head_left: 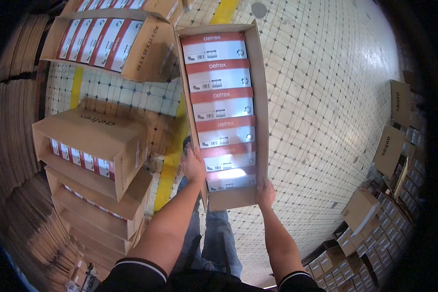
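Between my hands I carry a long open cardboard carton (pixel 261 112), held out in front of me above the floor. Inside it a single row of several red and white shoe boxes (pixel 219 79) shows, their labelled ends facing up. My left hand (pixel 194 164) grips the carton's left wall near its close end, the fingers partly hidden behind the cardboard. On the opposite side, my right hand (pixel 266 193) is closed on the right wall close to the near corner; its fingertips are mostly out of sight.
Left of me stands a stack of cartons (pixel 90 127) with shoe boxes inside. Another filled open carton (pixel 151 51) sits at the far left. Flattened cardboard (pixel 14 126) is piled along the left edge. Many shoe boxes (pixel 384 243) are stacked at right. Yellow tape (pixel 168 175) marks the tiled floor.
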